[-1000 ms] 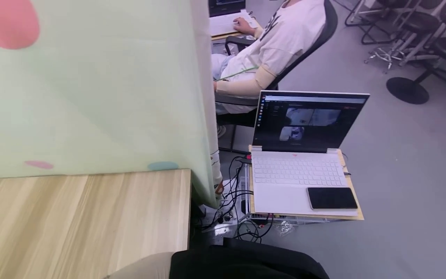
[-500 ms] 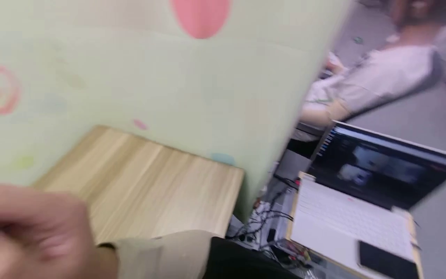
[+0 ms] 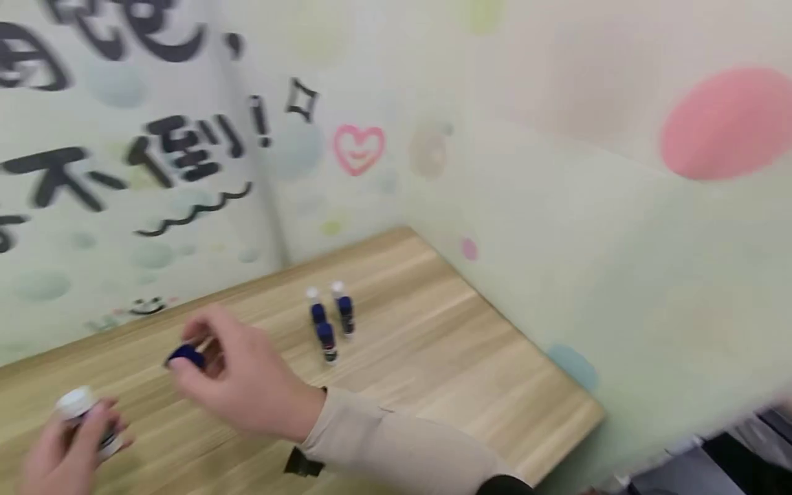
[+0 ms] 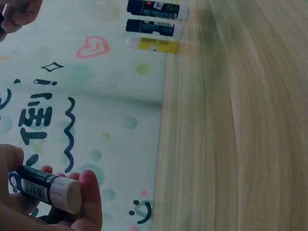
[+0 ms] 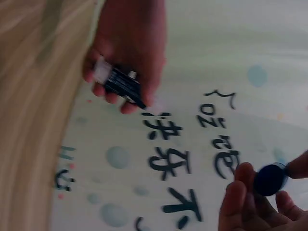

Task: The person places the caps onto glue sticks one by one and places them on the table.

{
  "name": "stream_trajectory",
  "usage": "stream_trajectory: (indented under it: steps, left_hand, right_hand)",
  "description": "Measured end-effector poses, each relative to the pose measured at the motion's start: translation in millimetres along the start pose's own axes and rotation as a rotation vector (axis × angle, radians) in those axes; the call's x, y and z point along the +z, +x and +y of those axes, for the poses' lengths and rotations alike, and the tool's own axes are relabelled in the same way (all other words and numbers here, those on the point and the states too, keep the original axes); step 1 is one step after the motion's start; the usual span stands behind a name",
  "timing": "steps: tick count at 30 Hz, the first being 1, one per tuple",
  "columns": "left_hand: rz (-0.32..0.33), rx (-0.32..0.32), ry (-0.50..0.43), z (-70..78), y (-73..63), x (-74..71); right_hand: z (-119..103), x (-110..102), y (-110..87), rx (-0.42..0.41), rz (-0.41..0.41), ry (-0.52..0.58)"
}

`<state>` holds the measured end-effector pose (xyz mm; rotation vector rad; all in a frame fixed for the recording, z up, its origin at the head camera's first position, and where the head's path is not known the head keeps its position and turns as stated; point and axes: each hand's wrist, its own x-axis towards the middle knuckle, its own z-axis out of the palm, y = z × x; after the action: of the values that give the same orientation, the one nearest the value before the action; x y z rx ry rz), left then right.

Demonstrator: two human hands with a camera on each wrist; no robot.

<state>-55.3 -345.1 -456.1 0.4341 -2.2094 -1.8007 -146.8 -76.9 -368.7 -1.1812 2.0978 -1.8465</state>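
Note:
My left hand grips a glue stick with a dark blue label and white at both ends; the left wrist view shows its barcode and white ridged end. My right hand is to its right, over the table, pinching a round dark blue cap between thumb and fingers. The two hands are apart. Beyond my right hand, several glue sticks with blue caps stand upright in a small group. In the left wrist view, a yellow-labelled stick stands beside two dark blue ones.
The wood-grain table meets a cloth backdrop with lettering, dots and a pink heart along its far and right edges. A small black piece shows beside my right sleeve. Dark items lie beyond the table's right corner.
The head view has swung left, from the laptop and seated person to the table corner. Both hands now show, with the glue stick and cap; half a second ago one blurred hand was at lower left.

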Motion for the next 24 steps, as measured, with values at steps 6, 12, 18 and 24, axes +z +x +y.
stream_trajectory:
  steps: [6, 12, 18, 24]
  left_hand:
    - [0.075, 0.125, 0.589, 7.1, -1.6, 58.3]
    - [0.079, 0.106, 0.546, 29.2, 22.3, 123.5]
    - [0.05, 0.13, 0.532, 52.3, 54.9, 192.8]
    - [-0.056, 0.177, 0.5, 69.2, 99.4, 294.2]
  right_hand:
    - [82, -24, -8.4, 0.238, -0.267, -0.252]
    - [119, -90, -7.2, 0.274, -0.349, -0.365]
    - [145, -160, -3.9, 0.266, -0.275, -0.538]
    - [160, -256, -11.3, 0.298, -0.278, -0.705]
